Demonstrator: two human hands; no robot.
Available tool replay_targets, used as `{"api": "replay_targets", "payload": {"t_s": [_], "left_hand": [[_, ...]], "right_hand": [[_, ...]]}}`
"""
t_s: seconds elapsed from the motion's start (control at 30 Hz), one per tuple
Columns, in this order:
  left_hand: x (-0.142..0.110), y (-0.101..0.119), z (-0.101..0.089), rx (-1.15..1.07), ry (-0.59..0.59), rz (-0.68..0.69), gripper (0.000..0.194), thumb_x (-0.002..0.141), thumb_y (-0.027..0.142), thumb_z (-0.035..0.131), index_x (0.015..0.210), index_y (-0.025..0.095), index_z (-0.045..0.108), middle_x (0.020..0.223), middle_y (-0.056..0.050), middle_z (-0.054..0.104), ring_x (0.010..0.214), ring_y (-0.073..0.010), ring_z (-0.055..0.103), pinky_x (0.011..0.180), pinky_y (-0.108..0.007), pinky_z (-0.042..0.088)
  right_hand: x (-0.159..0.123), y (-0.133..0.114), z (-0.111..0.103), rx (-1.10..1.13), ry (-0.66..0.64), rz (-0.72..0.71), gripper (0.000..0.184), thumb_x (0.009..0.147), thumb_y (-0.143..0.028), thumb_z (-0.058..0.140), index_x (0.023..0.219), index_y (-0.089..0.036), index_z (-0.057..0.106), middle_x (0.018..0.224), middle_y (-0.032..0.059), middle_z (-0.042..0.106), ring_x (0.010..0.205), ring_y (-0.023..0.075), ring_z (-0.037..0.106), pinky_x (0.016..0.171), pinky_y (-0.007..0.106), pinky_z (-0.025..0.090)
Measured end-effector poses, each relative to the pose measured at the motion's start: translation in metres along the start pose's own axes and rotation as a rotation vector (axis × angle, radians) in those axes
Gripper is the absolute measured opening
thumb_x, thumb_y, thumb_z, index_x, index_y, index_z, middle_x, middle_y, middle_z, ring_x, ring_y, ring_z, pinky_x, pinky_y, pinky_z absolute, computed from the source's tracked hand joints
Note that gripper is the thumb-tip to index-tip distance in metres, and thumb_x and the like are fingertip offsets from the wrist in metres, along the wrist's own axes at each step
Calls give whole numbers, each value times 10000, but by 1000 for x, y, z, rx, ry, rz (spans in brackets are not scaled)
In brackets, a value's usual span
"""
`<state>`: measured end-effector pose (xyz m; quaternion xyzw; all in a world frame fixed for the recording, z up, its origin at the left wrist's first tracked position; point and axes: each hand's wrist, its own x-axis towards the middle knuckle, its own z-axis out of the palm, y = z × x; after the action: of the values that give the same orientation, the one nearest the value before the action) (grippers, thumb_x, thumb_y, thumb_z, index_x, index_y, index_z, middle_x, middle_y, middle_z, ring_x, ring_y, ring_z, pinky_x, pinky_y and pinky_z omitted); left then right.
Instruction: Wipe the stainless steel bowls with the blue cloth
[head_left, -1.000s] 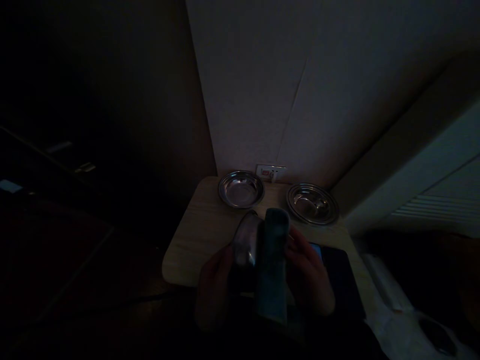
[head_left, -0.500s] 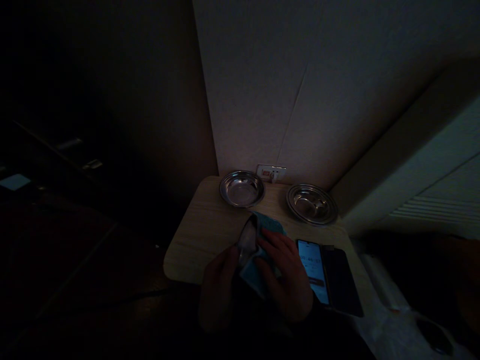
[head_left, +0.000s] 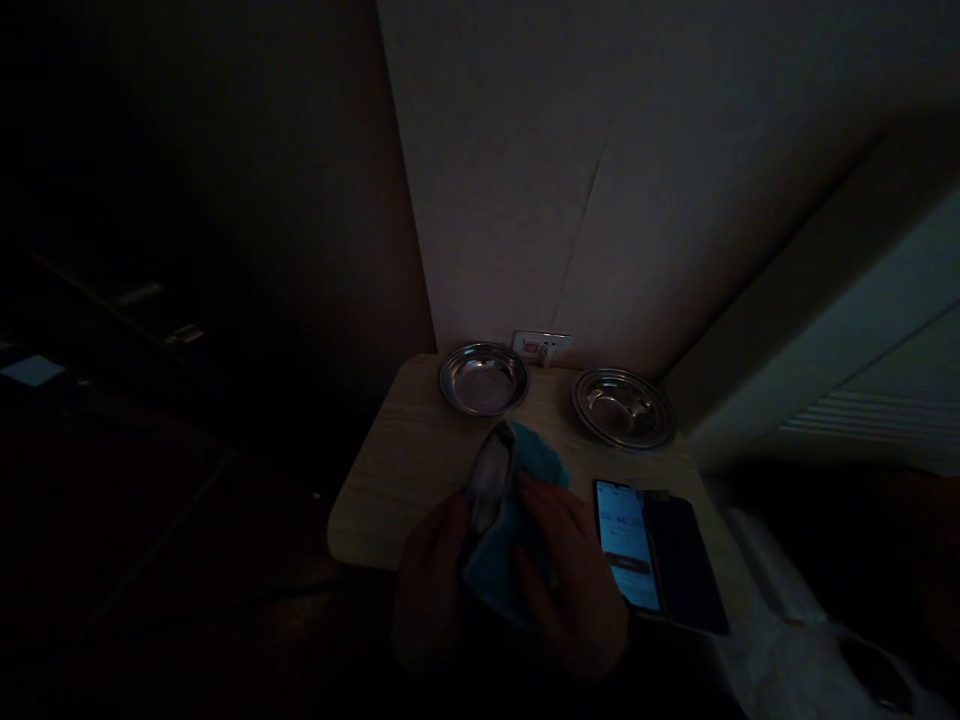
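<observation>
— In the head view, what do the hands hold?
— The left hand (head_left: 427, 580) grips the rim of a tilted metal dish (head_left: 489, 485). The right hand (head_left: 574, 575) presses a blue cloth (head_left: 499, 570) against it, fingers curled.
— Where's the dish?
— Before the counter (head_left: 386, 480), at its near edge.
— And on the counter?
— A bowl (head_left: 482, 382) left of a plate (head_left: 622, 410), a lit phone (head_left: 627, 550) nearer.
</observation>
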<state>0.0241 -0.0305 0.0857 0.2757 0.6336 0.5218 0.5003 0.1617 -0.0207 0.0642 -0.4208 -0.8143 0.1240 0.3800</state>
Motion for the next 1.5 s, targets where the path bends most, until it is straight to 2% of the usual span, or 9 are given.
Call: {"api": "replay_targets", "payload": {"t_s": [0.23, 0.37, 0.53, 0.63, 0.77, 0.9, 1.1, 1.27, 1.5], "left_hand": [[0, 2, 2, 77, -82, 49, 427, 741, 488, 501, 911, 135, 671, 915, -87, 691, 826, -216, 624, 729, -300, 491], [2, -1, 3, 103, -119, 64, 440, 744, 491, 503, 945, 135, 667, 929, -78, 689, 801, -203, 625, 714, -285, 492], [2, -6, 6, 125, -112, 34, 455, 724, 501, 529, 967, 138, 656, 962, -85, 680, 883, -215, 613, 736, -270, 486], [3, -7, 10, 147, -87, 39, 440, 714, 490, 542, 936, 131, 665, 926, -88, 685, 849, -215, 615, 717, -268, 483], [4, -7, 15, 192, -148, 92, 392, 746, 464, 511, 857, 127, 679, 821, -59, 689, 778, -189, 604, 697, -253, 469], [5, -10, 17, 204, -84, 117, 369, 765, 449, 491, 819, 129, 666, 776, -39, 675, 765, -175, 587, 691, -238, 456], [5, -10, 17, 225, -73, 149, 345, 778, 436, 479, 792, 138, 650, 730, -27, 656, 696, -149, 567, 636, -214, 443], [3, -9, 21, 228, -22, 137, 385, 776, 456, 468, 834, 129, 663, 742, -40, 664, 712, -174, 577, 641, -237, 447], [5, -7, 19, 224, 26, 148, 332, 760, 419, 487, 722, 134, 652, 685, -32, 654, 648, -161, 565, 599, -232, 448]], "right_hand": [[-1, 10, 2, -14, 121, 59, 290, 820, -165, 516, 1100, -232, 550, 1189, 74, 515, 1101, 232, 439, 877, 413, 421], [1, 7, 0, -26, 178, 98, 293, 807, -177, 543, 1091, -242, 572, 1138, 86, 492, 1040, 233, 458, 803, 396, 446], [0, 1, 0, -29, 154, 84, 301, 790, -176, 564, 1083, -242, 575, 1125, 85, 477, 1029, 237, 447, 794, 410, 442], [5, 0, -1, -31, 175, 59, 260, 783, -184, 574, 1035, -244, 595, 1081, 73, 513, 1007, 237, 452, 792, 417, 431], [22, 6, -4, -16, 213, 86, 166, 774, -191, 584, 926, -237, 633, 972, 52, 582, 924, 218, 489, 775, 410, 415], [33, 9, -5, 42, 200, 149, 123, 772, -195, 586, 875, -216, 650, 908, 45, 616, 875, 202, 512, 762, 387, 419], [27, 4, -3, 6, 182, 27, 152, 805, -199, 545, 912, -235, 647, 936, 32, 635, 907, 199, 503, 787, 389, 405], [37, 17, -5, -30, 158, 82, 176, 819, -197, 514, 939, -214, 642, 950, 51, 643, 892, 205, 522, 786, 402, 409], [28, 4, -2, -79, 147, 17, 215, 799, -200, 514, 969, -248, 637, 995, 35, 638, 938, 228, 503, 794, 430, 387]]}}
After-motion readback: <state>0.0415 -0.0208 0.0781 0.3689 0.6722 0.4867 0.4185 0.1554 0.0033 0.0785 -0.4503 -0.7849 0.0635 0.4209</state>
